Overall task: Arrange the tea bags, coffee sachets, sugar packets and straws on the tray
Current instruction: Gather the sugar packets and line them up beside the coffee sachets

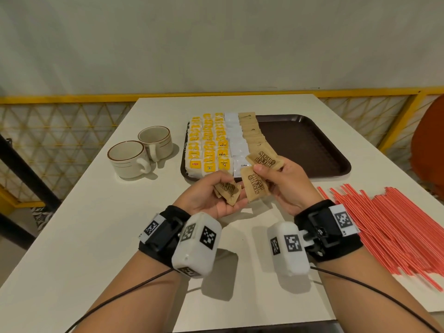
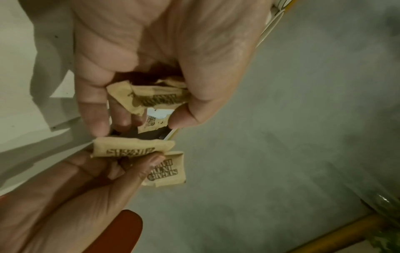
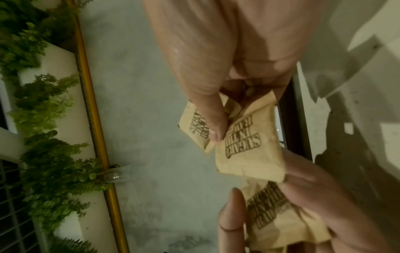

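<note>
A dark brown tray [image 1: 310, 145] lies on the white table; its left part is filled with rows of yellow tea bags [image 1: 209, 145], white coffee sachets [image 1: 236, 140] and brown sugar packets [image 1: 252, 133]. My left hand [image 1: 216, 193] cups a few crumpled brown sugar packets [image 1: 228, 189] [image 2: 151, 97] just in front of the tray. My right hand [image 1: 276, 179] pinches two sugar packets [image 1: 255, 186] [image 3: 249, 145] between thumb and fingers, close beside the left hand. Red straws [image 1: 394, 227] lie in a heap on the table at the right.
Two cream cups [image 1: 134, 159] with brown rims stand left of the tray. A yellow railing [image 1: 60, 99] runs behind the table and an orange chair back [image 1: 430, 140] shows at far right. The tray's right half is bare.
</note>
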`<state>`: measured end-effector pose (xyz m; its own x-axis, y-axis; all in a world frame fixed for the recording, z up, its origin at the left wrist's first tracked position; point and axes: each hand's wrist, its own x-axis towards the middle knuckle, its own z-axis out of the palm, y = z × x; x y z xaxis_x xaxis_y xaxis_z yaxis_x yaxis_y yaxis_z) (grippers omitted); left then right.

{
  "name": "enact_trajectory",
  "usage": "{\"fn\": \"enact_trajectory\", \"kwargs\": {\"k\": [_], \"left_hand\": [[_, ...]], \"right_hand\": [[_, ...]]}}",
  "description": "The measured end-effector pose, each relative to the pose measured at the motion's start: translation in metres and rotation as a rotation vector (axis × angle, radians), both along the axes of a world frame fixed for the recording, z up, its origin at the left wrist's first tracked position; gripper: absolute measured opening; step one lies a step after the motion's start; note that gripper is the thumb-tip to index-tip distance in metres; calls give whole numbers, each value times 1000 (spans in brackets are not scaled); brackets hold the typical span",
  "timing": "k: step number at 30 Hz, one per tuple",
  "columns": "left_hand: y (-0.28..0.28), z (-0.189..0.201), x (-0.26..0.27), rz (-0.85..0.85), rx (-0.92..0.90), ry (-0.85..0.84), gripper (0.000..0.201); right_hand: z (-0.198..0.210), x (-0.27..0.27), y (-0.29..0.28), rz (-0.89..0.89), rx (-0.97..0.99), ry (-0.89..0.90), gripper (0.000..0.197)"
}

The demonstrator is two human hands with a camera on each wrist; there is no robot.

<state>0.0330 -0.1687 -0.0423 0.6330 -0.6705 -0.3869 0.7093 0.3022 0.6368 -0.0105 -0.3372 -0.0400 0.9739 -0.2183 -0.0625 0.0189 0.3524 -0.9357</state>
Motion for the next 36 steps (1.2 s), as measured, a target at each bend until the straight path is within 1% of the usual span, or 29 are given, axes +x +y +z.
{"fn": "enact_trajectory", "kwargs": {"k": [4,6,7,8,10,11,12,14,16,18,20,22,24,25,29,32,34,36], "left_hand": [[-5,-3,3,161,-81,7,34],[-6,-3,4,229,-124,11,25],[-6,-4,5,256,-148,25,22],[-6,-4,6,266,-183,31,24],[-6,-7,5,254,-237,13,40],[-6,-6,4,239,-252,-19,40],[-6,-5,2,226,-252,-66,33],[-8,-4,1,222,-201,-167,21],[-9,-6,2,250,-124,-205,19],[-10,-10,6,287,-40,-196,21],[-9,-11,8,316,13,-171,21],[-7,-9,10,327,9,-134,17],[-4,-6,10,306,0,-109,8],[-3,-5,9,285,3,-110,7],[-5,-3,4,174,35,-99,36],[-6,-3,2,97,33,-68,55],[-6,-3,2,53,9,-32,67],[-7,-3,0,25,-4,-22,68]], "right_hand": [[-1,2,-3,-41,115,5,35],[-2,3,-4,-71,174,2,35],[-2,3,-3,-84,187,3,31],[-3,3,-2,-93,189,7,25],[-3,3,2,-76,175,18,17],[-4,3,5,-54,164,19,16],[-5,2,8,-34,147,21,17],[-8,2,12,5,108,28,17],[-9,1,14,60,81,39,18],[-9,1,14,117,54,54,21],[-7,0,14,136,17,72,18],[-6,0,14,138,-9,75,18],[-6,1,14,144,0,73,23],[-6,1,14,147,-16,75,23],[-10,0,16,170,-172,63,14],[-14,0,17,183,-254,80,25],[-16,1,17,167,-412,56,24],[-18,1,16,129,-640,-27,24]]}}
